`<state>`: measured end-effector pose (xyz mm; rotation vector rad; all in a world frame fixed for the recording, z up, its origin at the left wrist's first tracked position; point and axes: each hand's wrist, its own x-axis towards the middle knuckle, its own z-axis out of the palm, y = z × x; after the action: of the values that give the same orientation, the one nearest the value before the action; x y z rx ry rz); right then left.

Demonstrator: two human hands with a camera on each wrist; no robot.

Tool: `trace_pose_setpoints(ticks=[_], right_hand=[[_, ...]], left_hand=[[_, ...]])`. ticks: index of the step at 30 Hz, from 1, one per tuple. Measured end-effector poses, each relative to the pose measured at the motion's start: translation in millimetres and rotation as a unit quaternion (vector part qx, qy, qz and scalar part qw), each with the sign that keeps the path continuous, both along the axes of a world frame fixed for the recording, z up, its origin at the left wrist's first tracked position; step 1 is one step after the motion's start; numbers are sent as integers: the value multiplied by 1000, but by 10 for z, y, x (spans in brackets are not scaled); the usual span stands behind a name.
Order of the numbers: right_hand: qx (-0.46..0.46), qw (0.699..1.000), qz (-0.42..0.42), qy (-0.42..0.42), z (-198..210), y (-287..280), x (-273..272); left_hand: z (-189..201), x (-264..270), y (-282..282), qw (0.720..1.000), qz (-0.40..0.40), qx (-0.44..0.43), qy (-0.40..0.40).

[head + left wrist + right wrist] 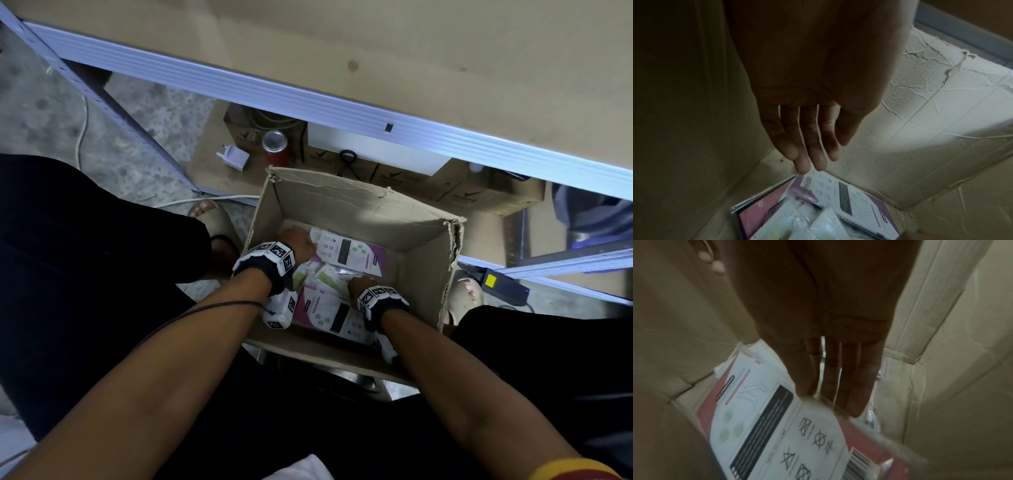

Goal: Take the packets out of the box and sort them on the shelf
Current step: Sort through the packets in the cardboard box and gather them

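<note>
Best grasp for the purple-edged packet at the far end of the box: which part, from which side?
Probably its near-left corner, pinched from above. The purple-edged packet lies flat, printed side up, overlapping other packets, so that edge looks liftable. The left hand is right there, straight fingers just above the corner. The cardboard box walls rule out a side approach.

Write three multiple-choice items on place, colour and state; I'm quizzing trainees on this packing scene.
1. Where are the packets?
A. on the shelf
B. in the box
C. on the floor

2. What colour is the can behind the box?
A. red
B. blue
C. green

3. How is the left hand?
A. clenched in a fist
B. fingers straight
C. holding the can

Answers: 1 B, they lie on the box's bottom; 2 A, its side is red; 3 B, the left wrist view shows straight fingers above the packets.
</note>
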<state>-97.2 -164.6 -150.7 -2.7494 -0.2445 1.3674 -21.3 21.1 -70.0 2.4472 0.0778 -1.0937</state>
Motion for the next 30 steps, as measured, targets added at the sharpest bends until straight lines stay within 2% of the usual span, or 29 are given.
trace_pose_setpoints(ticks=[12, 15, 18, 24, 27, 30], right_hand=[[21, 998, -8, 52, 151, 46, 120], [34, 999, -28, 29, 255, 62, 179], [51, 997, -66, -6, 352, 31, 269], [30, 988, -89, -119, 578, -124, 412], [4, 983, -129, -133, 703, -219, 477], [-14, 972, -168, -162, 786, -261, 523]], left_hand=[[-8, -6, -1, 999, -25, 18, 12], [-9, 10, -38, 999, -27, 27, 23], [-55, -10, 31, 996, -30, 76, 39], [-142, -89, 131, 978, -157, 139, 23], [-211, -65, -115, 986, -131, 106, 13], [-302, -50, -364, 985, -156, 72, -14]])
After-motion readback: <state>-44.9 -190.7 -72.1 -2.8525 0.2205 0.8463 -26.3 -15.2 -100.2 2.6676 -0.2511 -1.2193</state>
